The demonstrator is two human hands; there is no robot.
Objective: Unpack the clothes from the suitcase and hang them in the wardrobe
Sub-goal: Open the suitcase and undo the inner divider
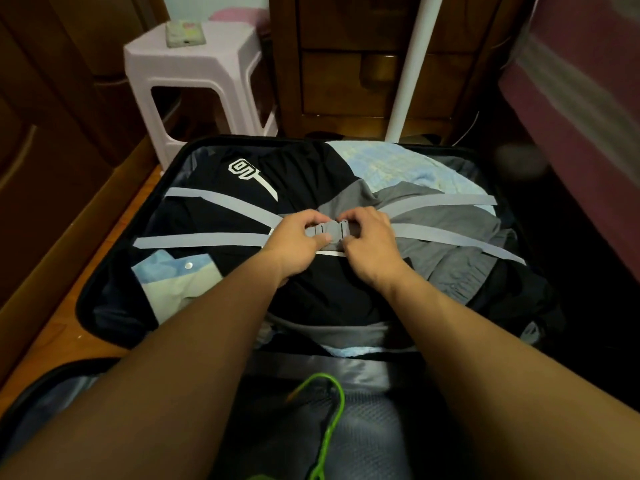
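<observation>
Head view: the suitcase [114, 271] lies open on the floor, its far half packed full. The clothes [304, 289] remain inside, dark garments toward the left edge, grey and pale blue ones toward the right edge and far right corner. Grey retaining straps [207, 240] cross the load and meet at a buckle [327, 231] at its centre. The left hand [294, 237] pinches the buckle's left part; the right hand [367, 240] grips its right part, fingers curled. The buckle appears fastened. A green hanger [332, 410] lies in the near half of the case. Assessment: the task is at its opening step; no garment is out, none hung. Unbuckling, lifting and hanging are all left.
</observation>
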